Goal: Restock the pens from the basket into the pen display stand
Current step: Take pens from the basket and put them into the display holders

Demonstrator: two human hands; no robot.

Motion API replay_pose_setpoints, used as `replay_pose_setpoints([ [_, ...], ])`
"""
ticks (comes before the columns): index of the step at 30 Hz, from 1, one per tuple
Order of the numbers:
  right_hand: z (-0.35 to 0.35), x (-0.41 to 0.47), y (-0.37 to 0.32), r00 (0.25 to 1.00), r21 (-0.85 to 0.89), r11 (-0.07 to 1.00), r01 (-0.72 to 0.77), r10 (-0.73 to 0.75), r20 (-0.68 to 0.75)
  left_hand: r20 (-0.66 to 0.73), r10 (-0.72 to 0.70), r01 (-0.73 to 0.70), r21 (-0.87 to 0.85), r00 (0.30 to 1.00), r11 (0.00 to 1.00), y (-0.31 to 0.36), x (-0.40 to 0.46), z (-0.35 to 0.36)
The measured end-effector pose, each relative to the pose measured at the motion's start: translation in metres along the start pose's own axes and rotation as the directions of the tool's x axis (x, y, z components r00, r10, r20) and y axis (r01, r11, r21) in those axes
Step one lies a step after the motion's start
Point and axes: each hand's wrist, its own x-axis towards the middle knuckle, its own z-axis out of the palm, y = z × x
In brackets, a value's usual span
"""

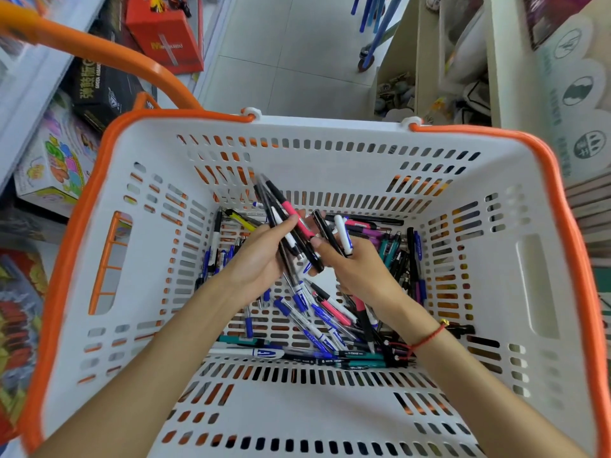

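Both hands work inside the basket (pixel 330 133), the left hand (pixel 261 259) bunching several pens (pixel 291 233) while the right hand (pixel 360 269) pinches two more, likely gathering a handful for the stand.

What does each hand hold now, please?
Left hand: grips a bundle of pens.
Right hand: grips a black pen and a white pen.
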Motion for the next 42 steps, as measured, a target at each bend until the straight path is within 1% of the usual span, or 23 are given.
replay_pose_setpoints([
  [2, -0.003, 0.002, -0.003, 0.998, -0.006, 0.999, -0.050, 0.049, -0.047, -0.062, 0.019, -0.021, -0.030, 0.998, 0.999, 0.002, 0.002, -0.003],
  [4, -0.008, 0.005, -0.007, 0.985, 0.146, 0.978, -0.150, 0.161, -0.068, -0.087, 0.009, -0.019, -0.114, 0.996, 0.993, 0.005, 0.003, -0.006],
  [6, -0.011, 0.008, -0.007, 0.963, 0.399, 0.880, -0.256, 0.270, 0.022, -0.051, -0.046, 0.038, -0.141, 0.998, 0.989, 0.006, 0.001, -0.007],
  [8, -0.012, 0.009, -0.008, 0.945, 0.591, 0.741, -0.319, 0.296, 0.139, 0.010, -0.106, 0.106, -0.040, 0.994, 0.994, 0.005, -0.001, -0.005],
  [9, -0.013, 0.009, -0.007, 0.943, 0.623, 0.710, -0.328, 0.287, 0.169, 0.036, -0.131, 0.130, 0.027, 0.991, 0.991, 0.004, -0.003, -0.003],
  [10, -0.013, 0.009, -0.006, 0.944, 0.613, 0.719, -0.328, 0.281, 0.175, 0.058, -0.154, 0.149, 0.082, 0.986, 0.985, 0.004, -0.004, -0.001],
  [12, -0.015, 0.007, -0.004, 0.952, 0.489, 0.817, -0.305, 0.274, 0.135, 0.070, -0.189, 0.177, 0.147, 0.980, 0.973, 0.004, -0.006, 0.000],
  [15, -0.017, 0.007, -0.002, 0.976, 0.362, 0.908, -0.214, 0.212, 0.045, 0.034, -0.202, 0.190, 0.222, 0.979, 0.956, 0.006, -0.005, -0.001],
  [16, -0.016, 0.007, -0.003, 0.979, 0.371, 0.910, -0.187, 0.202, -0.001, 0.020, -0.200, 0.190, 0.233, 0.980, 0.954, 0.006, -0.005, -0.002],
  [18, -0.015, 0.006, -0.006, 0.972, 0.362, 0.929, -0.083, 0.155, -0.176, -0.009, -0.187, 0.184, 0.228, 0.982, 0.956, 0.006, -0.004, -0.003],
  [20, -0.014, 0.002, -0.011, 0.922, 0.210, 0.970, 0.124, -0.035, -0.385, -0.037, -0.181, 0.185, 0.186, 0.983, 0.965, 0.007, -0.004, -0.004],
  [21, -0.014, 0.000, -0.012, 0.888, 0.085, 0.969, 0.231, -0.174, -0.425, -0.046, -0.181, 0.186, 0.160, 0.982, 0.969, 0.007, -0.004, -0.004],
  [22, -0.014, -0.002, -0.012, 0.865, -0.027, 0.948, 0.316, -0.300, -0.402, -0.055, -0.179, 0.185, 0.139, 0.982, 0.973, 0.008, -0.005, -0.003],
  [24, -0.012, -0.004, -0.009, 0.878, -0.133, 0.906, 0.401, -0.422, -0.225, -0.070, -0.162, 0.169, 0.112, 0.984, 0.979, 0.009, -0.005, -0.001],
  [26, -0.010, -0.006, -0.010, 0.900, -0.142, 0.892, 0.429, -0.436, -0.024, -0.097, -0.152, 0.163, 0.122, 0.984, 0.979, 0.009, -0.004, -0.001],
  [28, -0.009, -0.008, -0.011, 0.889, -0.168, 0.873, 0.459, -0.448, 0.100, -0.127, -0.152, 0.172, 0.164, 0.980, 0.971, 0.009, -0.004, -0.002],
  [30, -0.009, -0.009, -0.011, 0.878, -0.195, 0.858, 0.476, -0.450, 0.164, -0.127, -0.138, 0.162, 0.213, 0.982, 0.964, 0.009, -0.003, -0.003],
  [35, -0.007, -0.009, -0.011, 0.888, -0.218, 0.870, 0.443, -0.392, 0.238, -0.039, -0.080, 0.085, 0.171, 0.996, 0.982, 0.013, -0.006, 0.000],
  [37, -0.010, -0.010, -0.013, 0.898, -0.184, 0.895, 0.406, -0.353, 0.262, -0.030, -0.083, 0.087, 0.182, 0.996, 0.979, 0.013, -0.007, 0.000],
  [39, -0.012, -0.008, -0.017, 0.929, -0.041, 0.949, 0.313, -0.297, 0.222, -0.064, -0.085, 0.092, 0.120, 0.994, 0.988, 0.016, -0.008, -0.002],
  [40, -0.014, -0.006, -0.018, 0.955, 0.115, 0.967, 0.229, -0.246, 0.165, -0.084, -0.082, 0.087, 0.063, 0.993, 0.994, 0.018, -0.008, -0.003],
  [41, -0.017, -0.002, -0.019, 0.979, 0.321, 0.938, 0.128, -0.172, 0.112, -0.098, -0.074, 0.076, 0.013, 0.992, 0.997, 0.019, -0.008, -0.005],
  [42, -0.020, 0.001, -0.020, 0.992, 0.523, 0.852, 0.035, -0.092, 0.083, -0.108, -0.068, 0.067, -0.015, 0.992, 0.998, 0.020, -0.007, -0.006],
])
